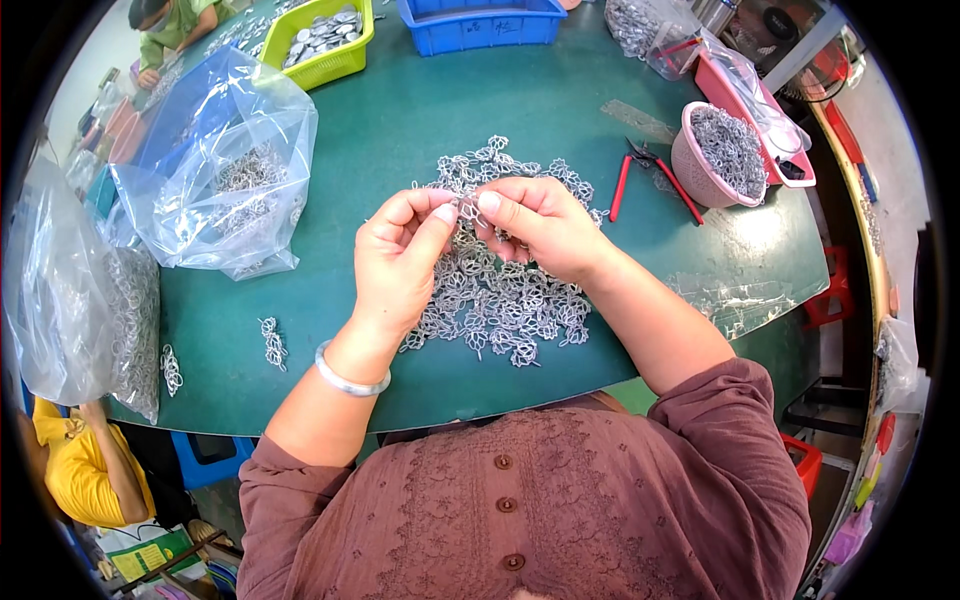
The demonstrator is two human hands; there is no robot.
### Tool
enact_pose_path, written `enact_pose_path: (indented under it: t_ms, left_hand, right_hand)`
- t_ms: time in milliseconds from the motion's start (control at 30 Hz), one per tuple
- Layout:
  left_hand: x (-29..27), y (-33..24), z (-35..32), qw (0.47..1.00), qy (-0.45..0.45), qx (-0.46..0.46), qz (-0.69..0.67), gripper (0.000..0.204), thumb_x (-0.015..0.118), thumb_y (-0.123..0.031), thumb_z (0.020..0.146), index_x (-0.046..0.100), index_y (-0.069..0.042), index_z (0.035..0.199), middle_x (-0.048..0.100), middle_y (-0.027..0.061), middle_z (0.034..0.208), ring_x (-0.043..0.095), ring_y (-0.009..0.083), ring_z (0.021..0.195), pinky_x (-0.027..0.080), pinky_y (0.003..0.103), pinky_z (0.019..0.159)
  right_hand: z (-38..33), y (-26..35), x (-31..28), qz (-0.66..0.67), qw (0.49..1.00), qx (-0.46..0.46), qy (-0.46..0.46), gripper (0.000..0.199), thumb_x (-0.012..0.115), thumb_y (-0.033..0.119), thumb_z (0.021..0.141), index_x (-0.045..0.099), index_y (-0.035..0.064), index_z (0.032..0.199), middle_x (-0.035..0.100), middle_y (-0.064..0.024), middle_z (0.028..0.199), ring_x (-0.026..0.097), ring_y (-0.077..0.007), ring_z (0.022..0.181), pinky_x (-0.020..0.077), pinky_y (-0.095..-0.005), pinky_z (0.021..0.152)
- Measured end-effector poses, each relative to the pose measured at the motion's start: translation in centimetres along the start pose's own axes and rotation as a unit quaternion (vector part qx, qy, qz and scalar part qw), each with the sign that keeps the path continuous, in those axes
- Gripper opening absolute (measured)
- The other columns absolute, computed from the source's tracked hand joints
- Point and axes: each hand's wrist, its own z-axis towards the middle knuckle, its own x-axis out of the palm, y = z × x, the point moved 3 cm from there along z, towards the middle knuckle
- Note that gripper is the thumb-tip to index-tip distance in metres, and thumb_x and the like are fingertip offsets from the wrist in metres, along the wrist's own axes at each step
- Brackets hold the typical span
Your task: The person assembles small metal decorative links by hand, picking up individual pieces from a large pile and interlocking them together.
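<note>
Over a pile of silvery wire-like metal pieces [500, 305], my two hands meet fingertip to fingertip. My left hand [400, 250], with a pale bangle [350, 380] at its wrist, pinches one side of a small openwork metal piece [468, 207]. On the other side, the thumb and fingers of my right hand [545, 225] grip the same piece. Its exact shape is partly covered by the fingers. To the right of the pile, red-handled pliers [655, 180] lie with their handles spread. Two small clusters of linked metal pieces, one of them a nearer cluster [273, 344], rest left of my left forearm.
A clear plastic bag [225, 170] of metal parts stands at left, near another full bag [85, 300]. A pink basket [690, 150] of parts is at right. Green [335, 65] and blue bins [480, 30] stand at the back. Other people sit at far left and lower left.
</note>
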Motion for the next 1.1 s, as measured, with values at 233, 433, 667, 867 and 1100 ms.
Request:
enact_pose_path:
  t_ms: [233, 433, 667, 867, 1100]
  left_hand:
    - [-0.06, 0.05, -0.04, 0.999, -0.008, -0.053, 0.010, 0.012, 0.055, -0.008, 0.083, 0.058, -0.001, 0.092, 0.060, 0.0032, 0.078, 0.054, 0.0080, 0.067, 0.042, 0.021, 0.060]
    - [-0.26, 0.22, 0.00, 0.997, -0.012, -0.074, -0.016, 0.012, 0.056, -0.009, 0.082, 0.059, -0.002, 0.090, 0.061, 0.0021, 0.078, 0.052, 0.0052, 0.065, 0.041, 0.019, 0.058]
    - [-0.21, 0.20, -0.05, 0.997, -0.017, -0.069, -0.019, 0.012, 0.056, -0.009, 0.082, 0.059, -0.001, 0.091, 0.061, 0.0019, 0.078, 0.051, 0.0050, 0.065, 0.041, 0.018, 0.058]
    - [-0.06, 0.00, -0.11, 0.999, -0.019, -0.045, -0.013, 0.012, 0.056, -0.008, 0.083, 0.059, 0.000, 0.091, 0.061, 0.0020, 0.079, 0.050, 0.0049, 0.065, 0.041, 0.018, 0.059]
    - [-0.05, -0.09, -0.07, 0.999, -0.015, -0.035, -0.016, 0.012, 0.055, -0.007, 0.083, 0.059, 0.000, 0.092, 0.060, 0.0024, 0.079, 0.050, 0.0051, 0.065, 0.041, 0.019, 0.059]
  right_hand:
    - [0.10, -0.57, -0.24, 0.068, 0.995, 0.070, 0.004, 0.025, 0.045, 0.027, 0.090, 0.056, 0.0045, 0.085, 0.054, -0.0010, 0.069, 0.047, -0.0064, 0.052, 0.0331, -0.0180, 0.041]
    - [0.14, -0.58, -0.05, 0.100, 0.991, 0.087, -0.012, 0.027, 0.051, 0.030, 0.086, 0.055, 0.0073, 0.073, 0.054, 0.0011, 0.064, 0.047, -0.0047, 0.048, 0.0344, -0.0169, 0.039]
    - [0.15, -0.59, -0.05, 0.128, 0.988, 0.090, 0.003, 0.025, 0.050, 0.027, 0.087, 0.055, 0.0059, 0.076, 0.055, -0.0010, 0.067, 0.049, -0.0063, 0.050, 0.0355, -0.0173, 0.039]
    - [0.08, -0.37, 0.04, 0.150, 0.984, 0.098, 0.006, 0.022, 0.049, 0.024, 0.087, 0.055, 0.0042, 0.080, 0.056, -0.0032, 0.070, 0.050, -0.0087, 0.051, 0.0360, -0.0186, 0.039]
    - [0.09, -0.29, 0.03, 0.164, 0.981, 0.103, 0.004, 0.022, 0.049, 0.024, 0.087, 0.055, 0.0037, 0.081, 0.055, -0.0040, 0.071, 0.050, -0.0099, 0.052, 0.0357, -0.0197, 0.039]
